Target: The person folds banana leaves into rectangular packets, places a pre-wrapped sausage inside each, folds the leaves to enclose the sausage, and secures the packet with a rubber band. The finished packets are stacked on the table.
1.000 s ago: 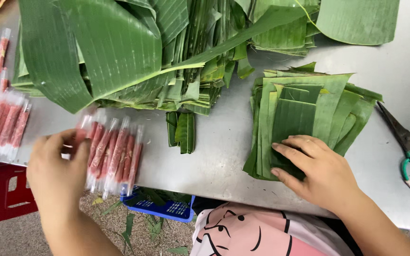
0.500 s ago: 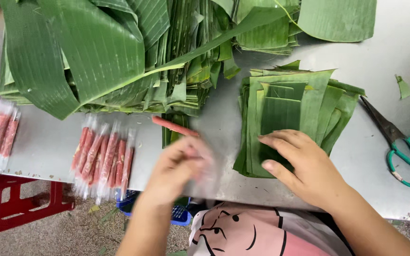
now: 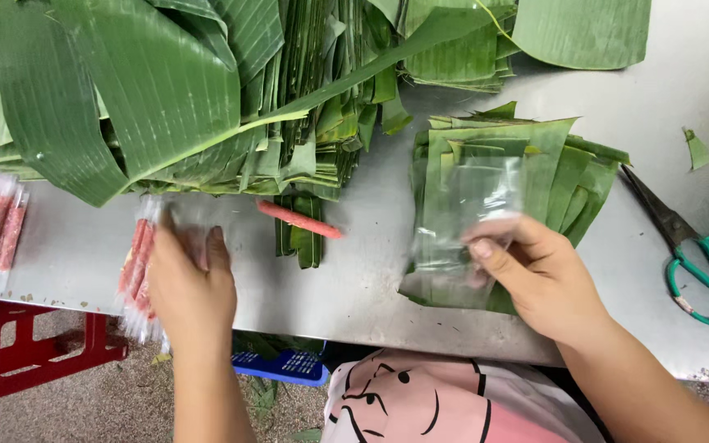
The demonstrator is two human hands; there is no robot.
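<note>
Left hand flat, fingers spread, pressing on the bundle of wrapped pink sausage sticks at the near worktop edge; nothing pinched. Right hand pinching a clear plastic sheet over the stack of cut banana leaf pieces. One loose stick between the hands, on the leaf strips. Best practice, as judged: smooth sheet flat, square to leaf, before placing stick. Scissors idle, far right.
</note>
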